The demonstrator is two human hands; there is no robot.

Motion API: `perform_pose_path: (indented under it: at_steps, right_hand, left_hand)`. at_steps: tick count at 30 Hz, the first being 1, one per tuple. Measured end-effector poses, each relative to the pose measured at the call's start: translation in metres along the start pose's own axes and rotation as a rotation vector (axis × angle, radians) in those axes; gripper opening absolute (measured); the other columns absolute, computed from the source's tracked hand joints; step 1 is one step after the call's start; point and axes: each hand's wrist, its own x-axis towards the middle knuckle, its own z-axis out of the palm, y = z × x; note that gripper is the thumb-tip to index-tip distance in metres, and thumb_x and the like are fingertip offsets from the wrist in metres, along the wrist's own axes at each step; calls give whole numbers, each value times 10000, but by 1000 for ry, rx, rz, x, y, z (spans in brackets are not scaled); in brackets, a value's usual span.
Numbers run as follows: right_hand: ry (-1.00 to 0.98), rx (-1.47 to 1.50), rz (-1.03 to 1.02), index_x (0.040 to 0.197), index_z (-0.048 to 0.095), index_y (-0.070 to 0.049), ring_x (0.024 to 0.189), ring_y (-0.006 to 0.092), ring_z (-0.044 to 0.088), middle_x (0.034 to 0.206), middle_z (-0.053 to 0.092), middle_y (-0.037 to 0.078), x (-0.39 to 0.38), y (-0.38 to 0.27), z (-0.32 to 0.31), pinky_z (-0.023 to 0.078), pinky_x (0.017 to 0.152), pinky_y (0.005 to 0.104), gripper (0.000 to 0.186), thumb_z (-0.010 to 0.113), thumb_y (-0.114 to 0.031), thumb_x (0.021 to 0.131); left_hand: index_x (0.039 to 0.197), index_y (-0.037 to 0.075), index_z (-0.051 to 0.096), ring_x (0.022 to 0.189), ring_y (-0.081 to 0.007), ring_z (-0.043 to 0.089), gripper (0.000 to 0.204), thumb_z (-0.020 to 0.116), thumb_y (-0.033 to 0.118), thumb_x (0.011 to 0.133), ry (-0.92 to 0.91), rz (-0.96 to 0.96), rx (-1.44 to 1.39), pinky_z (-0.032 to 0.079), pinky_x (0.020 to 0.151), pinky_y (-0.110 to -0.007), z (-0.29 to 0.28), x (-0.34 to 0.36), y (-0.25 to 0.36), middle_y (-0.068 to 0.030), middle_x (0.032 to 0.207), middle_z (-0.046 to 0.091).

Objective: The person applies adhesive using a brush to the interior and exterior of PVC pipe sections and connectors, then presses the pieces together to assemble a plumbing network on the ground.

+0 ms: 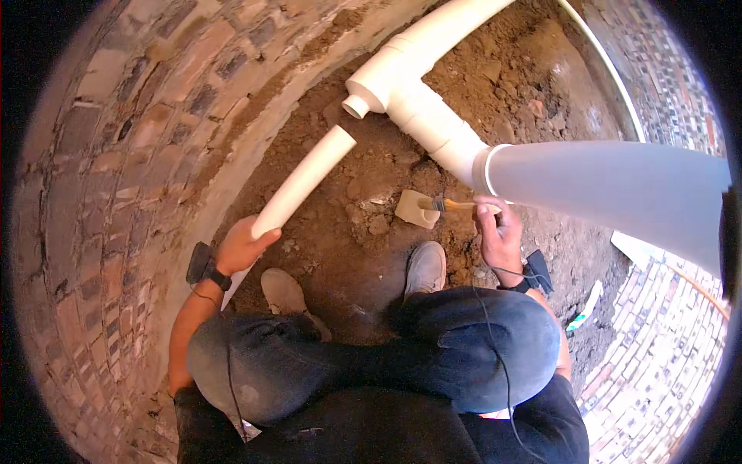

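My left hand [243, 249] is wrapped round a narrow white plastic pipe [309, 172], lifted at a slant with its far end near a fitting. That fitting is a large white branched pipe joint [402, 81] with a small reducer socket [355, 106] facing the loose pipe; a gap separates the two. In my right hand [501, 236] is a paintbrush [456, 205] with a yellowish handle, pinched between the fingers. Its bristles are over a small cream-coloured open container [417, 210] on the soil; how deep they dip I cannot tell.
A wide grey-white pipe [610, 197] runs from the joint to the right, close above my right hand. Brick walls [131, 155] curve up on the left and at the right. Lumpy brown soil [495, 93] lies underfoot, with a green-and-white scrap [586, 307] at the right.
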Motion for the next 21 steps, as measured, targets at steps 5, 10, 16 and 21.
perform_pose_path:
  at_steps: [5, 10, 16, 21]
  right_hand:
    - [-50, 159, -53, 1103, 680, -1, 796, 97, 574, 865, 676, 42, 46, -60, 34, 486, 739, 273, 178, 611, -141, 1017]
    - [-65, 185, -174, 1107, 676, -1, 767, 83, 556, 829, 658, 38, 85, -101, 72, 474, 700, 264, 198, 608, -168, 1023]
    - [-80, 251, -64, 1124, 670, -18, 764, 76, 532, 821, 630, 0, 87, -78, 83, 458, 694, 255, 201, 589, -178, 1035]
    - [-58, 228, -80, 1109, 668, -11, 795, 73, 539, 868, 640, 1, 90, -88, 80, 462, 709, 249, 202, 587, -183, 1042]
  left_hand:
    - [1042, 7, 667, 740, -232, 659, 648, 641, 641, 908, -80, 43, -90, 505, 697, -402, 2, -15, -2, -107, 790, 656]
    - [1048, 10, 666, 788, -235, 661, 611, 630, 608, 930, -143, 7, -167, 504, 728, -398, -3, -20, -1, -102, 807, 662]
    - [1048, 6, 650, 831, -198, 626, 519, 636, 518, 964, -137, 164, -236, 498, 759, -371, -5, -18, -17, -62, 882, 656]
    - [1096, 1, 641, 823, -148, 608, 491, 648, 476, 971, -254, 82, -383, 499, 743, -335, -7, -16, -16, -25, 894, 633]
